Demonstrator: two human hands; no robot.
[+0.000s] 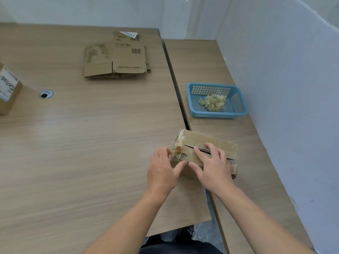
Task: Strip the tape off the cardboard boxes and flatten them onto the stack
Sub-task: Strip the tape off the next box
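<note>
**While both hands are on a taped box at the desk seam**

Where the two wooden desks meet, close to the person, a taped box (201,139) lies across the gap, one end on the wide desk (91,143) and the other on the narrow side desk (201,61). The left hand (161,171) grips the box's left end: its fingertips curl at a crumpled, lifted bit of tape (177,150) on the corner and its thumb lies against the near face (whether it pinches the tape itself cannot be told). The right hand (211,165) rests on top with its fingers straight and spread, pressing beside a torn slit in the tape.

Farther along the side desk stands a blue basket (238,107) holding a wad of tape scraps (213,102). At the far side of the wide desk lies the stack (117,59) of flattened cartons. A second box (7,88) stands at the left edge, near a cable hole (46,93).
</note>
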